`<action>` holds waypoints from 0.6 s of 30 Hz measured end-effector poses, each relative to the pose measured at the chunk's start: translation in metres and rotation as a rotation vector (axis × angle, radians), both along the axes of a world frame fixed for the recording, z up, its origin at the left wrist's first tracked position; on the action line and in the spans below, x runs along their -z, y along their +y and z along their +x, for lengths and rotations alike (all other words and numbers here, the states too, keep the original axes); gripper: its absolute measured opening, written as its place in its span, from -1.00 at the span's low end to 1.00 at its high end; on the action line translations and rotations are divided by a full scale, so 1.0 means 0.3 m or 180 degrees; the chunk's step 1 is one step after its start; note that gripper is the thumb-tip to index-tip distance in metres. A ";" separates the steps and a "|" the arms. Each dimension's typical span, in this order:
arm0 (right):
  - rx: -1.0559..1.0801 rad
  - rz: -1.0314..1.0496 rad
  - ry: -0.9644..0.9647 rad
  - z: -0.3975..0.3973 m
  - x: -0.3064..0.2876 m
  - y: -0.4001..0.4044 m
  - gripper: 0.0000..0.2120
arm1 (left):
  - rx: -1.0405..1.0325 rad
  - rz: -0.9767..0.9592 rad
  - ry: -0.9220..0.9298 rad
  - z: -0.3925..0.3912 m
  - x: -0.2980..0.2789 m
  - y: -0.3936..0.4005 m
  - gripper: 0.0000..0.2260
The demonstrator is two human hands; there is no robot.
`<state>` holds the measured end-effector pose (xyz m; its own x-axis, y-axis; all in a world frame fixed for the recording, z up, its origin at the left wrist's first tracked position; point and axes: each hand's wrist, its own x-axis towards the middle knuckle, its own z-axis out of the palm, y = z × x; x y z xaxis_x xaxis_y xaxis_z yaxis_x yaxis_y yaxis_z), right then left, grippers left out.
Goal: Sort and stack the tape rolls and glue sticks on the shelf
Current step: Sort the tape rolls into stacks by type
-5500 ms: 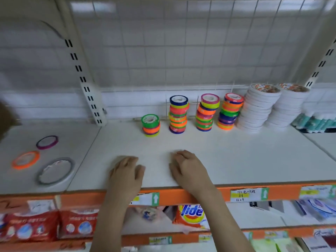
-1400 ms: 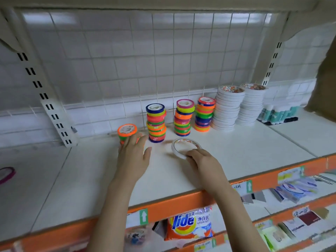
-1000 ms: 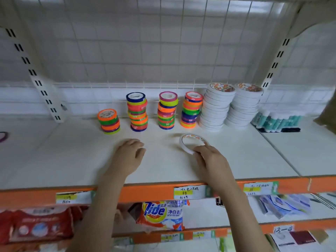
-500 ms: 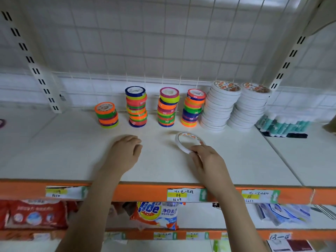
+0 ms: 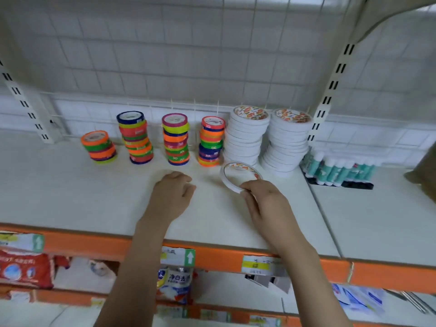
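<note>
A thin white tape roll (image 5: 239, 175) is pinched at its near edge by the fingers of the right hand (image 5: 265, 204), and it is held tilted, its far edge raised off the white shelf (image 5: 70, 190), just in front of the two stacks of white tape rolls (image 5: 266, 138). The left hand (image 5: 171, 197) is laid palm down on the shelf with its fingers loosely curled and nothing held in it; it is kept apart from the right hand, with bare shelf between the two. Four stacks of coloured tape rolls (image 5: 155, 140) are lined up along the back of the shelf, to the left of the white stacks; the leftmost stack is the shortest. A row of glue sticks (image 5: 339, 169) with teal bodies and white caps is seen lying to the right of the white stacks, past the seam in the shelf. The front edge of the shelf is trimmed with an orange strip (image 5: 94, 246), on which price labels are stuck. On the lower shelf, a detergent packet (image 5: 175, 285) is partly seen between the two forearms.
</note>
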<state>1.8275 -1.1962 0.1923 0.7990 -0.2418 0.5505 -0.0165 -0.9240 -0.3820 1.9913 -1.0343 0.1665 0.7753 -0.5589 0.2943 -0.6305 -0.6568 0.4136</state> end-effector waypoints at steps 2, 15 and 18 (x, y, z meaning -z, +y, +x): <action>-0.0085 -0.0064 -0.0110 -0.029 -0.024 -0.057 -0.74 | 0.0042 0.0037 -0.0041 -0.041 -0.008 -0.082 -0.72; -0.0248 -0.0428 -0.0667 0.036 -0.244 -0.279 -0.76 | -0.0191 -0.0042 -0.0097 -0.103 0.048 -0.117 -0.57; 0.0066 -0.0558 -0.0625 0.093 -0.308 -0.352 -0.79 | -0.0210 -0.0089 -0.0181 -0.111 0.048 -0.116 -0.46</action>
<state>1.8553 -1.3019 0.2847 0.6687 -0.1443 0.7294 0.0224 -0.9766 -0.2137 1.9579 -1.0692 0.1520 0.7917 -0.4982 0.3536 -0.6092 -0.6865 0.3970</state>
